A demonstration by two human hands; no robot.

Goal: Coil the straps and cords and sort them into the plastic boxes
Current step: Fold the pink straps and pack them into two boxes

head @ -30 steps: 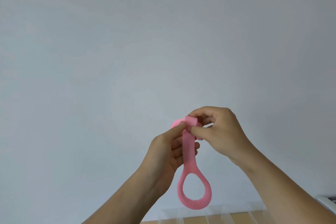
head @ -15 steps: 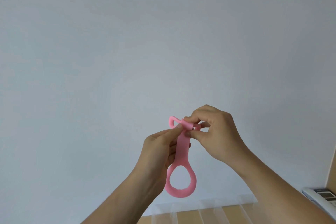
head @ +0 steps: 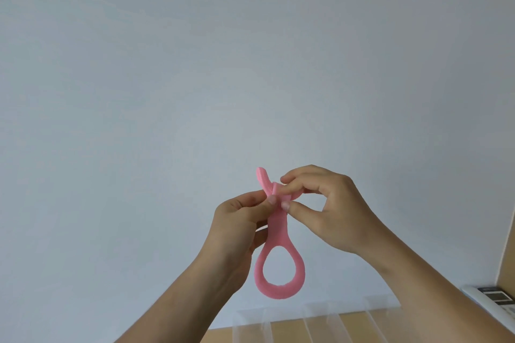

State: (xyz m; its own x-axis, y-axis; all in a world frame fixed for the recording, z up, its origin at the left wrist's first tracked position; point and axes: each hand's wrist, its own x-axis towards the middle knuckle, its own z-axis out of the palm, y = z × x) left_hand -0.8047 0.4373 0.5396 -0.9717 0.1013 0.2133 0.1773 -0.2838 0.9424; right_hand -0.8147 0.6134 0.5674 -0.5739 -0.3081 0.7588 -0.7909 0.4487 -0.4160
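Note:
Both hands hold a pink fuzzy strap (head: 278, 234) up in front of a pale wall. My left hand (head: 239, 228) pinches the strap's doubled stem from the left, thumb on top. My right hand (head: 326, 209) pinches the strap's upper end between thumb and forefinger. A short free end sticks up above the fingers. Below the hands the strap hangs in a teardrop loop. The clear plastic boxes (head: 312, 323) show only as several upright walls at the bottom edge.
A wooden tabletop (head: 356, 328) is visible under the boxes. A white remote-like device (head: 493, 301) lies at the bottom right, beside a brown cardboard edge (head: 510, 245). A plain grey-blue wall fills the upper part of the view.
The strap's free end has come out and now stands up above my fingers. My right-hand fingers have shifted on the strap's top. The loop still hangs below my hands.

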